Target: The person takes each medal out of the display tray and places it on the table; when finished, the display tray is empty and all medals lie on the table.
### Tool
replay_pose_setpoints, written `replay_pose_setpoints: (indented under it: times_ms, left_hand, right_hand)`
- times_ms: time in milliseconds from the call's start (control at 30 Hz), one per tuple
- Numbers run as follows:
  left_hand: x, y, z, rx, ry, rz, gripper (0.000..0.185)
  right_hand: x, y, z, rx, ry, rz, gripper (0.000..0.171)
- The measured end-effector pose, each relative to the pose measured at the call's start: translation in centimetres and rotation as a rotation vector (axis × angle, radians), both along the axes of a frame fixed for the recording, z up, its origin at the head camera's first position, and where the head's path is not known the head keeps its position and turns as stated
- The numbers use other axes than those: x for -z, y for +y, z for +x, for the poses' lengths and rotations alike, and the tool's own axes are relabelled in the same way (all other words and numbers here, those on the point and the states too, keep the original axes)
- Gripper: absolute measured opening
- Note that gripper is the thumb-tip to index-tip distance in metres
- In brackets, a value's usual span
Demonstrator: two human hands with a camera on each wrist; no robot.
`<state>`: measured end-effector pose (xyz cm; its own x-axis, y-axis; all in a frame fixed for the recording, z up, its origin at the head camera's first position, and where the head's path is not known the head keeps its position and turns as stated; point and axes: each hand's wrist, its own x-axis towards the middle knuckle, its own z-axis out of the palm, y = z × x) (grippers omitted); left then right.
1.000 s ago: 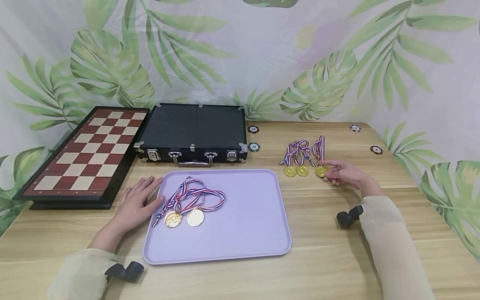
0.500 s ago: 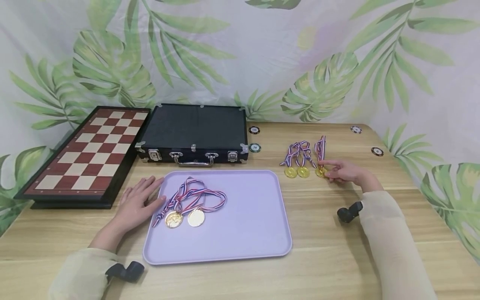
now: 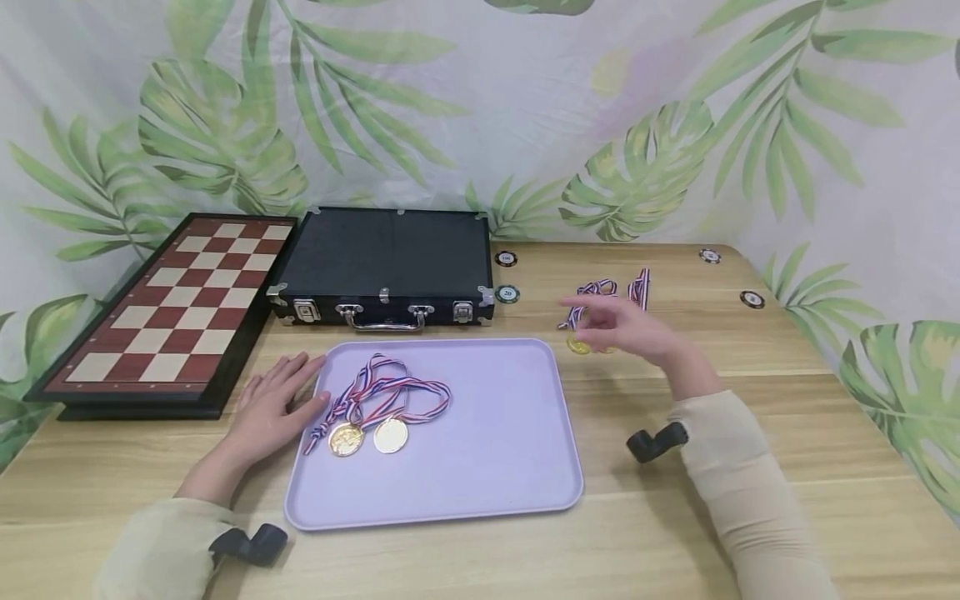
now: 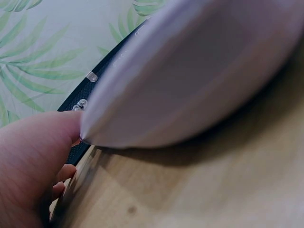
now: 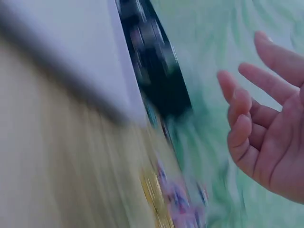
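Note:
My left hand [image 3: 277, 408] rests at the left edge of a lilac tray [image 3: 487, 450], fingers extended and thumb on the rim. On the tray lie a gold medal [image 3: 346, 439] and a paler gold medal [image 3: 391, 435], their striped ribbons [image 3: 408, 396] looped behind them. Over the table to the right hovers my right hand [image 3: 630, 327], holding nothing; its fingers are loosely bent in the right wrist view. Partly hidden behind it, a gold medal [image 3: 577, 344] and its ribbon lie on the table. A folded striped ribbon [image 3: 639, 290] shows just beyond the hand, its medal hidden.
A black case [image 3: 390, 254] with metal latches stands behind the tray. To its left is a red-and-cream chessboard [image 3: 187, 304]. Poker chips lie beside the case [image 3: 507, 293] and near the table's right edge [image 3: 752, 299]. A leaf-patterned cloth hangs behind.
My right hand has let go of the rightmost medal, lifted and moved left over the other medals on the table. The left hand has stayed at the tray's edge.

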<state>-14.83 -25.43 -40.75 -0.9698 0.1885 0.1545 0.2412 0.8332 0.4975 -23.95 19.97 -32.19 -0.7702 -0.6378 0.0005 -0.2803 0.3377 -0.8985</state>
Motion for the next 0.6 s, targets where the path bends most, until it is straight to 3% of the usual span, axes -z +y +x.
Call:
replay_pose_setpoints:
  times_ms: [100,300,433,600]
  left_hand:
    - [0.0,0.1,0.0,-0.001,0.000,-0.001,0.058]
    - [-0.2,0.2,-0.1,0.002,-0.001,-0.007,0.058]
    - [-0.1,0.1,0.0,-0.004,-0.007,-0.007,0.058]
    - [0.0,0.1,-0.1,-0.004,-0.005,-0.007,0.058]
  right_hand:
    - [-0.1,-3.8,1.3,-0.067,0.029,-0.034,0.049]
    - [-0.1,-11.3,5.2,-0.165,0.019,0.023,0.051]
    - [1.3,-15.4,7.2,-0.186,-0.050,0.034,0.053]
    - [4.5,-18.1,7.6,-0.196,-0.047,0.062,0.050]
